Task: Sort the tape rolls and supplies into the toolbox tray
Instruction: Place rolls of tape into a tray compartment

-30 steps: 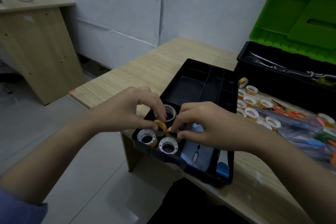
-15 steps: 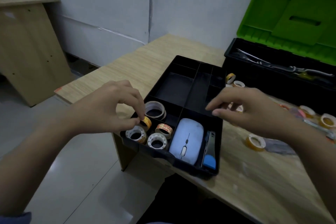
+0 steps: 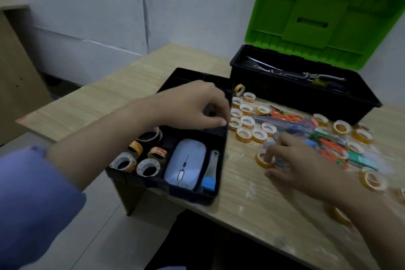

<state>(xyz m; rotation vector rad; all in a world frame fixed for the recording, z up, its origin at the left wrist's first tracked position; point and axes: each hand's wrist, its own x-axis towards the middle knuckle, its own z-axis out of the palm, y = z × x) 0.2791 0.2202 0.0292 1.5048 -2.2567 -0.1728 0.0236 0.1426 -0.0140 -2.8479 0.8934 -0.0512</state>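
Black tray point(image 3: 221, 160) sits at near edge of wooden table point(image 3: 122, 94). Front compartments hold five tape rolls point(image 3: 149, 166), pale computer mouse point(image 3: 186, 163), nail clipper point(image 3: 213, 165). Left hand point(image 3: 195, 105) hovers over tray's middle, fingers curled toward thumb, holding nothing visible. Right hand point(image 3: 293, 160) on table right of tray, fingertips pinching yellow tape roll point(image 3: 264, 159). More loose rolls point(image 3: 247, 120) and orange scissors point(image 3: 333, 149) lie beyond. Open toolbox point(image 3: 306, 94) with green lid point(image 3: 324, 17) stands behind.
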